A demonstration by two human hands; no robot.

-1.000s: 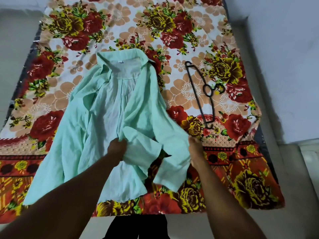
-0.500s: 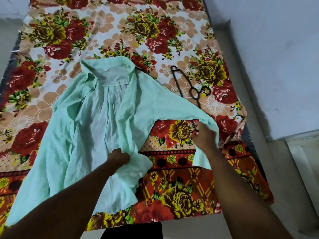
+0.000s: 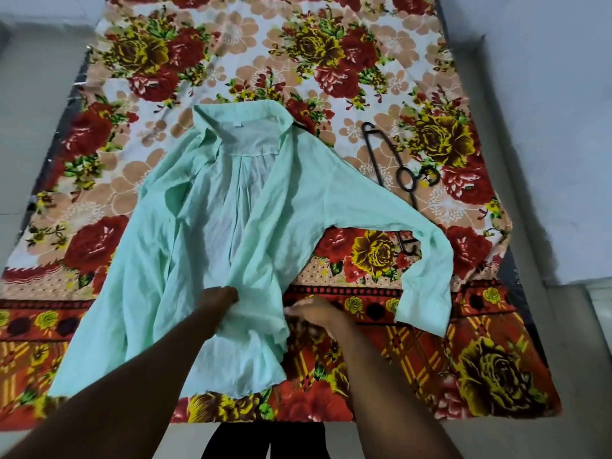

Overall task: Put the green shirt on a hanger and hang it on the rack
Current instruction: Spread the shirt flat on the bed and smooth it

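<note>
Pinching a fold of cloth near the front opening, the left hand sits closed on the green shirt, its fingers curled into the fabric low on the garment's middle. The right hand lies just beside it, at the right edge of the shirt's body, palm down with fingers stretched toward the fabric; its fingertips meet the cloth edge, but whether they grip it or only press on it I cannot tell, since that spot is blurred.

From both hands the shirt spreads away up the floral bedsheet, lying open and face up, collar at the far end and hem nearest the person. Its left side drapes toward the near left corner of the sheet. Its right sleeve runs out sideways, then bends down, the cuff ending well to the right of the right hand.

A black hanger lies flat on the sheet beyond that sleeve, apart from both hands. Its upper arm and hook are bare, while its lower end passes under the sleeve and shows again in the bend of the elbow. Both forearms reach in from the near edge of the bed.
</note>
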